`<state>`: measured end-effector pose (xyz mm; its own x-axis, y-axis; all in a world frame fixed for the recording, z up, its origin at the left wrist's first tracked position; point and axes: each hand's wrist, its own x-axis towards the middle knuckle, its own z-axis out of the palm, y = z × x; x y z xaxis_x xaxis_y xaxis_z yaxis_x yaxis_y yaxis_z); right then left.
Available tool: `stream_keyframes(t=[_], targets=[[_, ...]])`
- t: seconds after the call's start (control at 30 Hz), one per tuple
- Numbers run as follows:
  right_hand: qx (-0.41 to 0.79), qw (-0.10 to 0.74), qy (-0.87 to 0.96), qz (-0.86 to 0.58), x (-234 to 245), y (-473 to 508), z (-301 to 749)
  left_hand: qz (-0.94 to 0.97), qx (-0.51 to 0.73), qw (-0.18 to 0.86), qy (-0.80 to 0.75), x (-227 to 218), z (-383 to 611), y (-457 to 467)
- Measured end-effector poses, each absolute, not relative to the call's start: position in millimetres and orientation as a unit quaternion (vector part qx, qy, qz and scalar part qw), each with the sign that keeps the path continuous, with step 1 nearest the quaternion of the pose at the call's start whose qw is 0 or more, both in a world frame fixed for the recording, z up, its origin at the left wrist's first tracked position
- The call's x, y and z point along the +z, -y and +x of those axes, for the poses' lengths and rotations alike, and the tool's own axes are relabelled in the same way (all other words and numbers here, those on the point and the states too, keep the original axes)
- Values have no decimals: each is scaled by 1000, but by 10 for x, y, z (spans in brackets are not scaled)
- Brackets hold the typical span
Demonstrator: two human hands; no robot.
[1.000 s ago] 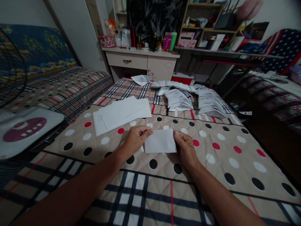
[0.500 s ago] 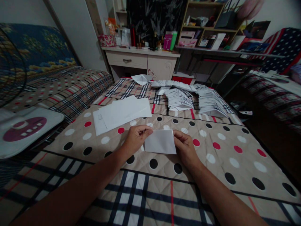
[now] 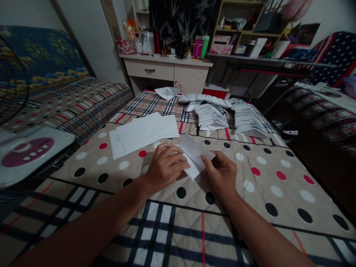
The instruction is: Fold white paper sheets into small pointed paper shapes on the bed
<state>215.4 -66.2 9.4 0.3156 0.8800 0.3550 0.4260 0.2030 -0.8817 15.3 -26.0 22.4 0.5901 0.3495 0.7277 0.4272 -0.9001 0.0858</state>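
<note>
A small folded sheet of white paper is between my hands, turned at a slant with its upper layer partly lifted. My right hand pinches its right side between thumb and fingers. At the paper's left edge, my left hand has its fingers curled over the sheet; its thumb and whatever lies under the fingers are hidden. Beyond my left hand lies a loose pile of flat white paper sheets. Farther off are stacks of folded white paper pieces, with another stack to their right.
The work happens on a quilted bedspread with dots and plaid bands. One folded white piece lies by the far edge. A white board with a purple oval stands at the left. Behind the bed is a cream dresser with bottles on top.
The folded paper has turned from lying square to a slant, and its upper layer has lifted. My left hand has come rightward over its edge; my right hand still grips the right side.
</note>
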Motion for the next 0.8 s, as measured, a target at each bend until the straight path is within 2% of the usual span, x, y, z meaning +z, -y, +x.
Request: stream_keyframes(t=[0.1,0.17,0.33,0.4,0.8], targets=[[291,561,488,-602,43,578,2212,-906,-373,49,191,198,140,231],[296,532,495,-620,23,527,2269,-921,-347,47,174,188,139,226],[86,414,605,-675,49,503,2368,-951,-268,37,150,147,146,245],[53,385,626,-676,70,530,2365,-955,-252,36,151,127,145,251],[169,241,652,-699,149,647,2277,-960,-226,4,166,116,136,245]])
